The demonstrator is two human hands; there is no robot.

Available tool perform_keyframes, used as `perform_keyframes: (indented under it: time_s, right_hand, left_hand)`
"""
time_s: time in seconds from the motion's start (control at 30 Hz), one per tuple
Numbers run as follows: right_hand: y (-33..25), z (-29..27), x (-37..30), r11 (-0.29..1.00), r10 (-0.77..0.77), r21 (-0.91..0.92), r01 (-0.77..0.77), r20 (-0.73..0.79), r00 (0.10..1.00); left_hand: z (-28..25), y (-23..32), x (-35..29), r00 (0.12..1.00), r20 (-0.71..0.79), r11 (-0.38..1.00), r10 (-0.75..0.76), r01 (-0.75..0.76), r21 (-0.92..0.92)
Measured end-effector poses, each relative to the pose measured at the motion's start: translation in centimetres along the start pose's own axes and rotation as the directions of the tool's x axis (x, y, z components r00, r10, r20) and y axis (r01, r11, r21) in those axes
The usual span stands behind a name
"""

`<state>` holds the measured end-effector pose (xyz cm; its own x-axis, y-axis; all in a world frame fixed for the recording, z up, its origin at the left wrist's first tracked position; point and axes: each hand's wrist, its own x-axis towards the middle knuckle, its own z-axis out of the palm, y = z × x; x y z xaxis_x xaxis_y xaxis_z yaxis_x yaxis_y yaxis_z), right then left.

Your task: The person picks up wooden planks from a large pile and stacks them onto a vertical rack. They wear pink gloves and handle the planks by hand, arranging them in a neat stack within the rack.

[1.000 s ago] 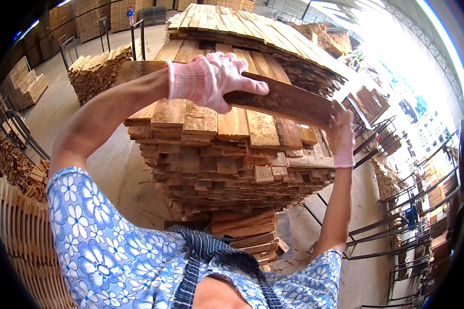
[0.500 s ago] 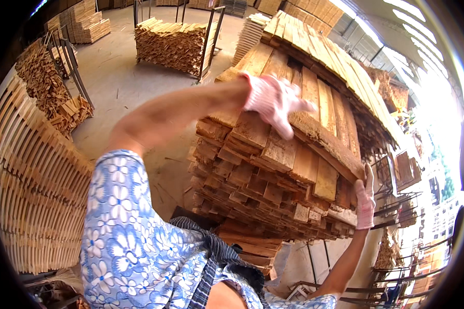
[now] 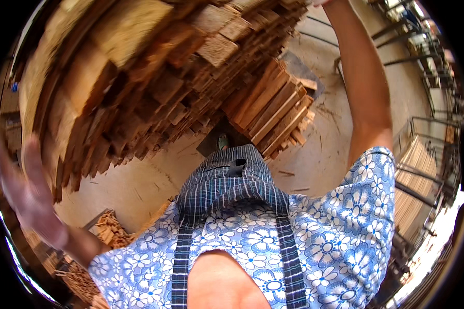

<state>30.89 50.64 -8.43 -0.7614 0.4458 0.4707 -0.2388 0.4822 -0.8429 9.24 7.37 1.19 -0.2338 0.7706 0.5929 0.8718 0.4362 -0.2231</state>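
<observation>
My left hand (image 3: 33, 203), in a pale pink glove and smeared by motion, is at the far left. Its thumb and fingers are spread beside the end of a long light plank (image 3: 33, 98); whether they touch it I cannot tell. That plank runs along the edge of a big stack of rough sawn boards (image 3: 185, 77), whose stepped ends face me. Only a sliver of my right hand (image 3: 321, 2) shows at the top edge, by the stack's far right end. Its fingers are out of view, with the forearm stretched up toward it.
Below the stack, a smaller pile of short reddish boards (image 3: 273, 110) stands on a dark sheet by my foot. Loose wood scraps (image 3: 111, 229) lie at the lower left. Black metal racks (image 3: 423, 177) and a pile of thin slats (image 3: 415, 159) stand at the right.
The view has swung down and round, so the stack now fills the upper left. My left hand has gone from above the boards to the far left; my right hand is nearly out of view.
</observation>
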Motion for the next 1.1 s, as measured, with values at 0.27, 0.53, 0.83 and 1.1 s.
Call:
perform_keyframes:
  time_s: [0.27, 0.53, 0.83, 1.1]
  right_hand:
    - [19.6, 4.2, -34.4, 0.590, 0.701, 0.127, -0.797, -0.570, 0.428]
    - [16.8, 31.6, -65.3, -0.303, 0.928, 0.412, -0.859, -0.077, -0.364]
    - [35.4, 31.8, -74.9, -0.276, 0.864, 0.369, -0.888, -0.310, -0.397]
    - [47.6, 29.2, -75.4, -0.332, 0.690, 0.529, -0.781, -0.428, -0.584]
  left_hand:
    - [7.8, 20.0, -7.7, 0.869, 0.256, 0.528, 0.423, -0.006, -0.849]
    - [34.1, 28.7, -26.7, 0.062, 0.833, 0.636, 0.550, 0.615, -0.466]
    - [57.7, 40.5, -31.7, 0.321, 0.919, 0.972, 0.231, -0.126, -0.200]
    - [63.5, 41.5, -37.1, 0.588, 0.769, 0.944, 0.250, -0.325, -0.059]
